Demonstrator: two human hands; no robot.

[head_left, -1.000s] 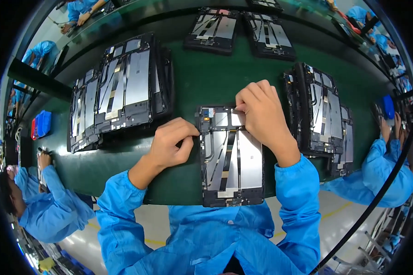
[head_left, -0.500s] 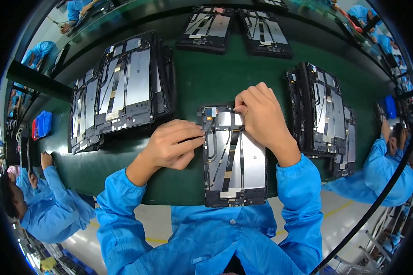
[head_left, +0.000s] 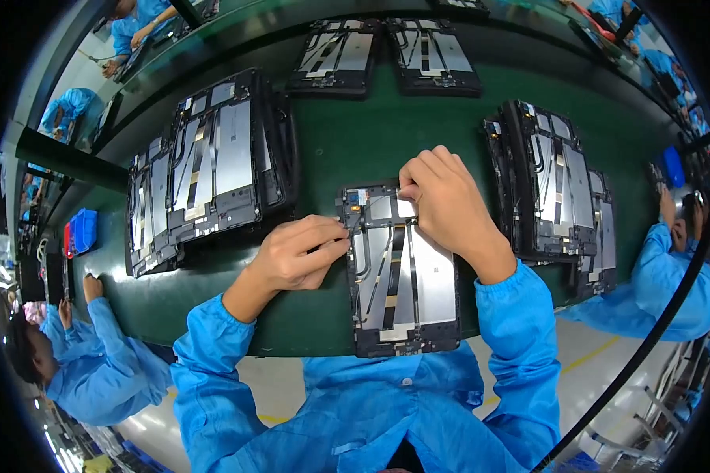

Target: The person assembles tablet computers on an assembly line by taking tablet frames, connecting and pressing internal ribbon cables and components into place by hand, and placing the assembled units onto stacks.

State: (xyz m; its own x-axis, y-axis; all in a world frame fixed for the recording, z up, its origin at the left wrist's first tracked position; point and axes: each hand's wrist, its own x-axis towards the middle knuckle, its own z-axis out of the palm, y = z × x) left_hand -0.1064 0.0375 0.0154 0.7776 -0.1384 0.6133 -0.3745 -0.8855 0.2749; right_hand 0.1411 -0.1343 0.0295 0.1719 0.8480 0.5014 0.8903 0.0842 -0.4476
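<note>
An opened tablet, its silver inner plate, black frame and thin flex cables showing, lies in front of me at the table's near edge. My left hand is closed at its upper left edge, thumb and forefinger pinched against the frame. Over the upper right corner is my right hand, fingers curled and the thumb and forefinger pressed together at the top edge. Whatever sits between those fingertips is hidden.
Stacks of similar opened tablets stand at the left and right. Two more piles lie at the back of the green table. Blue bins sit on the left. Co-workers in blue flank the table; a black cable hangs right.
The view has shifted slightly, so the tablet stacks sit a little differently in it. Both hands keep nearly the same places on the tablet.
</note>
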